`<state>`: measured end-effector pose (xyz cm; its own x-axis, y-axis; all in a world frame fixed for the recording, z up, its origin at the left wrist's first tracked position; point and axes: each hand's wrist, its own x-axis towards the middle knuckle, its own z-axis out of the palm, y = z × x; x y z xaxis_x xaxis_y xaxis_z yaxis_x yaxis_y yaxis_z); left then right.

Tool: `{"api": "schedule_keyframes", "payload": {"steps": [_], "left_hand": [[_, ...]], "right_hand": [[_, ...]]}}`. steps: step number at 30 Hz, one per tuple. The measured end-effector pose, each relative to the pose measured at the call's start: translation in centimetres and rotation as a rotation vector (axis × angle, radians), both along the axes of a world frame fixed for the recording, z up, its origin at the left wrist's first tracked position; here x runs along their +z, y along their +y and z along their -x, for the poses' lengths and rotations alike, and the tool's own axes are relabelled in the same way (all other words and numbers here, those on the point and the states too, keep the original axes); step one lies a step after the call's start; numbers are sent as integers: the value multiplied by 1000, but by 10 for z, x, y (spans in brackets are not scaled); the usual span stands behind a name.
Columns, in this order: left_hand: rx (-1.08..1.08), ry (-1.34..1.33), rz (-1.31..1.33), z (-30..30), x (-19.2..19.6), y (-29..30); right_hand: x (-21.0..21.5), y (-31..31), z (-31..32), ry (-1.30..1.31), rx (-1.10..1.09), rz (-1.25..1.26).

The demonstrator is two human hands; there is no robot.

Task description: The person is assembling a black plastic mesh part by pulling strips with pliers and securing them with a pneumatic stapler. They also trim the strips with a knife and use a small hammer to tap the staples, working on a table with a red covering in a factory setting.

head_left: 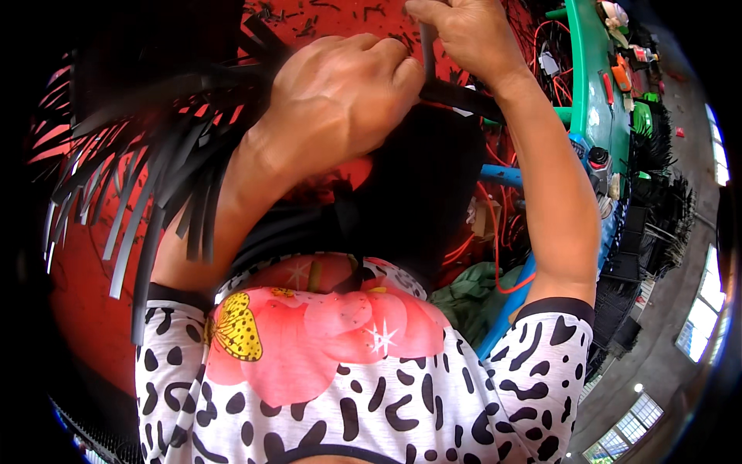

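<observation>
My left hand [340,89] is closed like a fist near the top middle, its back toward me, and its fingertips are hidden. A narrow dark flat strip [428,52] runs upright between my hands. Its upper end reaches the fingers of my right hand [468,35], which are pinched together at the top edge. Beside the left fist lies a wider black band [462,98], stretching toward my right forearm. Many loose black flat strips [143,182] fan out on the left, hanging around and over my left forearm. What the left fingers grip is mostly hidden.
A red floor [309,19] is littered with short dark scraps. To the right, a green bench [593,85] carries an orange tool [621,75] and other small items. Below it are a blue frame [502,175], red hoses and green cloth [471,305]. More black strips [657,209] lie beyond.
</observation>
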<state>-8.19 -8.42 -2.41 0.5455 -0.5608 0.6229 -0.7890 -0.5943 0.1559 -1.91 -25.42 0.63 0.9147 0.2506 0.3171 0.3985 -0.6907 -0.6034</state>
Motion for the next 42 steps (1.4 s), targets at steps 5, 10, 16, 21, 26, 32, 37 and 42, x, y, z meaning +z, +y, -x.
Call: {"api": "schedule_keyframes", "payload": {"steps": [5,10,16,21,26,32,37,42], "left_hand": [[-127,-12,17,-8,4,7],[-159,-47,49,-19,6,5],[-137,52,-75,-23,29,3],[-177,123,-54,-38,22,5],[-170,103,-58,-37,32,4],[-163,110,-116,-38,42,6],[-184,86,-64,-43,38,6],[-188,102,-65,-47,40,6]], "right_hand": [[-5,2,-14,388,30,12],[8,2,-21,713,133,-26],[24,-15,-18,581,200,-128],[13,-29,-30,429,387,6],[17,-27,-33,177,444,145],[10,-24,-41,610,323,-348],[24,-20,-39,836,148,-316],[6,-30,-55,944,266,-470]]}}
